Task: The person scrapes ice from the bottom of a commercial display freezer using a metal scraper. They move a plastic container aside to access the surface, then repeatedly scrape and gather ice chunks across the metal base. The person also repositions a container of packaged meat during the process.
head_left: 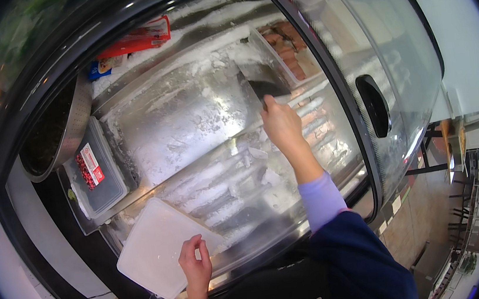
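My right hand (283, 122) grips the handle of a broad flat metal blade (263, 80), which looks like a cleaver or scraper. Its blade rests near the right end of a frosted metal surface (165, 122) inside a chest freezer. My left hand (197, 260) is over the right edge of a white square plastic lid or container (155, 247). Its thumb and forefinger curl towards each other with a gap between, and nothing shows in them. Loose ice pieces (258, 152) lie between the hands on the frosty ridged freezer floor.
Beyond the blade stands a clear bin of reddish-brown food (288, 51). At left are a lidded plastic tub (100, 170) and a perforated metal pot (74, 119). Red packaging (142, 36) lies at the back. A sliding glass door with a black handle (373, 105) covers the right side.
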Tool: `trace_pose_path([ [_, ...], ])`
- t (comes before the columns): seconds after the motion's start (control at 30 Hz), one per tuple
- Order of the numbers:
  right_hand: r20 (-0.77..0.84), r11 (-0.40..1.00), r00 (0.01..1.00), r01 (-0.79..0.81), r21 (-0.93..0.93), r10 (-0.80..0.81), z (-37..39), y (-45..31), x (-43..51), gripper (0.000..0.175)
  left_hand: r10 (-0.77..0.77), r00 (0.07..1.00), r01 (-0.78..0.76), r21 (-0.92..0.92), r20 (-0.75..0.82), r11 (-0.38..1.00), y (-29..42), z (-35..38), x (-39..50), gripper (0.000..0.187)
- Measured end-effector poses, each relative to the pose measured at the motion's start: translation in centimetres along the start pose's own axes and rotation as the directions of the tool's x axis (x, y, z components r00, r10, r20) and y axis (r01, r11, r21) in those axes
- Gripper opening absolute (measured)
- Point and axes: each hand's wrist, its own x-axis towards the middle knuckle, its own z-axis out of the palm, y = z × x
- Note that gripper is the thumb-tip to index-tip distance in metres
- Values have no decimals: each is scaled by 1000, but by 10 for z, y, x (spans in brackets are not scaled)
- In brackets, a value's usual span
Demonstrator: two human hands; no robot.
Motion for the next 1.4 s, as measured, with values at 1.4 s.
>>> trace_pose_path([
  [1.4,-15,999,1000,12,40,-12,78,49,30,32,-45,999,45,27,7,999,26,9,-36,14],
])
